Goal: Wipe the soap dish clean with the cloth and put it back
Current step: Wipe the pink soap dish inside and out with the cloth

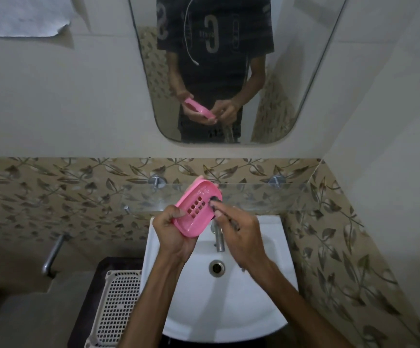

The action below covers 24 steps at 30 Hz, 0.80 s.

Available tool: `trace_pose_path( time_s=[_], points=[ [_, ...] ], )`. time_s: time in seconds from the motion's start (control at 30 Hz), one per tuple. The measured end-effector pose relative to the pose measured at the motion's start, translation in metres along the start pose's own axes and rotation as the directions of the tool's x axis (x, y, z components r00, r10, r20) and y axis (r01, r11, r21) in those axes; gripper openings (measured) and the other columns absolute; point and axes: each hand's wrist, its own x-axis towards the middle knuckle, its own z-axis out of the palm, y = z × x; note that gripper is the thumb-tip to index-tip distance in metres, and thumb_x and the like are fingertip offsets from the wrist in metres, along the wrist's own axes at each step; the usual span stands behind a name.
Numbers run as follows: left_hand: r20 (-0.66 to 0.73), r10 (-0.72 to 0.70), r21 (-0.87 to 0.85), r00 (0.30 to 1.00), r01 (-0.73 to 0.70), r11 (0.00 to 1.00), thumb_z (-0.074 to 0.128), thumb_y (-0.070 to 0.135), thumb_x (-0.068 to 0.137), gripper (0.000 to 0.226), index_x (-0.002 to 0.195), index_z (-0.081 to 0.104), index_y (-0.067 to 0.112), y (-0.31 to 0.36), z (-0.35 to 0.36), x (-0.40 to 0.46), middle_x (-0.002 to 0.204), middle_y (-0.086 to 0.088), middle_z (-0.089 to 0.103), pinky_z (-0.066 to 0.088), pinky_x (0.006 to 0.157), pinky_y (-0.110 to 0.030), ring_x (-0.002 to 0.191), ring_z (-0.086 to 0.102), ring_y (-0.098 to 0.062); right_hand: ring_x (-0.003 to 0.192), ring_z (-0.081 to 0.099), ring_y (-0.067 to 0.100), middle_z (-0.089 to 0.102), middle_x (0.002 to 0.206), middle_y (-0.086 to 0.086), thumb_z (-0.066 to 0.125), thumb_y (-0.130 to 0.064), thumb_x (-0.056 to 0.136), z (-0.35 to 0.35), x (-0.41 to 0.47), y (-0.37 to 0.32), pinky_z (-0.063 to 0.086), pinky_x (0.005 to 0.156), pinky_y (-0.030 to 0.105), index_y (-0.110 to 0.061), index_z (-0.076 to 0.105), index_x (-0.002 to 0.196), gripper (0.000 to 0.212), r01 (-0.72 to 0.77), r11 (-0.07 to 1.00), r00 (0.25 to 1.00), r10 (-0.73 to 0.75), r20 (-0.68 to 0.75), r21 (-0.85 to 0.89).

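A pink soap dish with a grid of drain holes is tilted towards me above the sink. My left hand grips its lower left rim. My right hand holds a small dark cloth bunched in the fingertips and presses it against the dish's inner right side. Most of the cloth is hidden inside the hand.
A white sink with a metal tap lies below the hands. A glass shelf on metal pegs runs along the tiled wall behind them. A mirror hangs above. A white perforated basket stands at the left.
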Motion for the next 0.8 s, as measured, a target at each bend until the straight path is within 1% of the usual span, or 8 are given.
trace_pose_path(
  time_s=[0.13,0.23,0.33,0.43,0.53,0.63,0.7,0.8],
  points=[
    [0.017,-0.015,-0.019,1.000,0.015,1.000,0.060,0.017,0.047,0.057,0.098,0.073,-0.005,0.000,0.001,-0.002,0.105,-0.027,0.066,0.059,0.080,-0.046,0.095,0.067,-0.045,0.069,0.061,0.010,0.074,0.086,0.001,0.060,-0.029,0.103,0.005,-0.016,-0.009,0.054,0.063,0.035,-0.023,0.075,0.127,0.028,0.116,0.993,0.987,-0.112,0.115,-0.030],
    [0.017,0.015,-0.028,1.000,-0.015,1.000,0.049,0.017,0.060,0.040,0.079,0.080,0.001,-0.003,0.005,-0.006,0.085,-0.020,0.072,0.062,0.062,-0.037,0.075,0.073,-0.036,0.078,0.066,0.007,0.078,0.097,0.003,0.058,-0.027,0.103,0.007,-0.016,-0.012,0.058,0.069,0.033,-0.019,0.075,0.126,0.029,0.028,1.000,0.999,-0.028,0.032,0.010],
    [0.005,0.024,0.008,1.000,-0.024,1.000,0.075,0.024,0.037,0.053,0.085,0.077,0.003,0.000,0.006,-0.006,0.086,-0.016,0.072,0.059,0.064,-0.034,0.080,0.069,-0.033,0.075,0.064,0.009,0.076,0.092,0.000,0.059,-0.026,0.103,0.009,-0.020,-0.015,0.055,0.067,0.031,-0.022,0.075,0.125,0.028,0.082,0.996,0.991,-0.079,0.105,-0.030],
    [-0.006,0.037,0.002,0.999,-0.037,0.999,0.054,0.013,0.052,0.032,0.071,0.078,0.005,-0.002,0.008,-0.010,0.076,-0.014,0.072,0.058,0.055,-0.031,0.069,0.071,-0.029,0.086,0.068,0.000,0.078,0.108,-0.008,0.058,-0.028,0.101,0.003,-0.014,-0.015,0.058,0.074,0.026,-0.021,0.076,0.123,0.029,-0.031,0.999,0.999,0.031,-0.011,0.035],
    [-0.003,0.026,-0.006,1.000,-0.026,1.000,0.042,0.011,0.060,0.036,0.064,0.078,0.008,0.000,0.013,-0.012,0.071,-0.011,0.071,0.056,0.049,-0.026,0.062,0.070,-0.027,0.083,0.071,0.011,0.080,0.104,-0.001,0.060,-0.028,0.102,0.009,-0.020,-0.019,0.059,0.073,0.034,-0.024,0.076,0.122,0.026,0.019,0.999,0.992,-0.025,0.126,0.047],
    [-0.022,0.053,0.015,0.998,-0.053,0.998,0.042,0.008,0.062,0.038,0.070,0.080,0.009,-0.003,0.011,-0.009,0.075,-0.010,0.073,0.057,0.056,-0.029,0.068,0.071,-0.026,0.086,0.071,0.005,0.079,0.109,-0.005,0.059,-0.028,0.102,0.006,-0.015,-0.014,0.061,0.073,0.039,-0.022,0.077,0.120,0.026,-0.074,0.994,0.997,0.075,-0.010,0.077],
    [-0.048,0.062,0.019,0.997,-0.062,0.998,0.039,0.009,0.067,0.038,0.078,0.076,0.004,-0.003,0.011,-0.010,0.074,-0.009,0.073,0.057,0.057,-0.029,0.068,0.071,-0.025,0.093,0.070,-0.001,0.079,0.113,-0.004,0.060,-0.024,0.102,0.008,-0.018,-0.017,0.059,0.078,0.027,-0.017,0.078,0.120,0.027,-0.051,0.994,0.998,0.046,0.044,0.100],
    [-0.038,0.053,0.024,0.998,-0.052,0.998,0.046,0.010,0.058,0.039,0.087,0.071,0.001,-0.001,0.010,-0.008,0.080,-0.012,0.073,0.057,0.058,-0.031,0.074,0.070,-0.029,0.093,0.071,0.001,0.079,0.112,-0.003,0.059,-0.026,0.102,0.010,-0.019,-0.019,0.058,0.080,0.025,-0.018,0.077,0.123,0.028,0.037,0.999,0.998,-0.037,0.047,-0.004]
  ],
)
